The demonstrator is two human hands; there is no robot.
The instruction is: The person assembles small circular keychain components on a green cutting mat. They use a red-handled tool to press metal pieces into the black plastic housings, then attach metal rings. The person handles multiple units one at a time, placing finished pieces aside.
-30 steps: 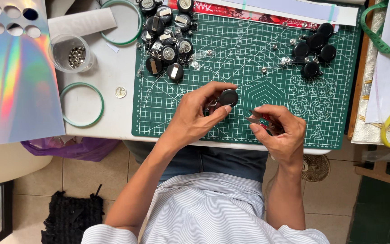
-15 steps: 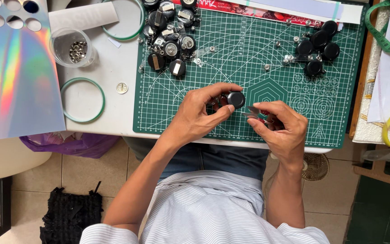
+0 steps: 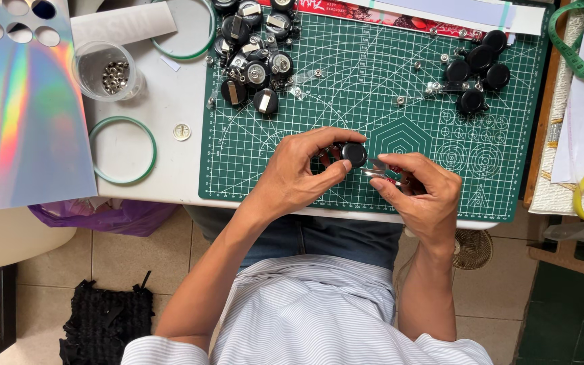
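Pinched in the grip of the left hand [image 3: 299, 177], between thumb and fingers, a round black disc [image 3: 354, 154] hangs just above the green cutting mat [image 3: 373, 94] on the worktop. Beside it, the right hand [image 3: 422, 196] closes on a small metal clip [image 3: 378, 169], which touches the disc. More black discs [image 3: 255, 47] lie heaped at the mat's far corner.

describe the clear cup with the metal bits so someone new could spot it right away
Start at the green cutting mat on the white table, then look past the mat's upper left corner. The clear plastic cup stands there beside the holographic sheet, above a green ring. It alone is see-through, with small silvery metal pieces inside.
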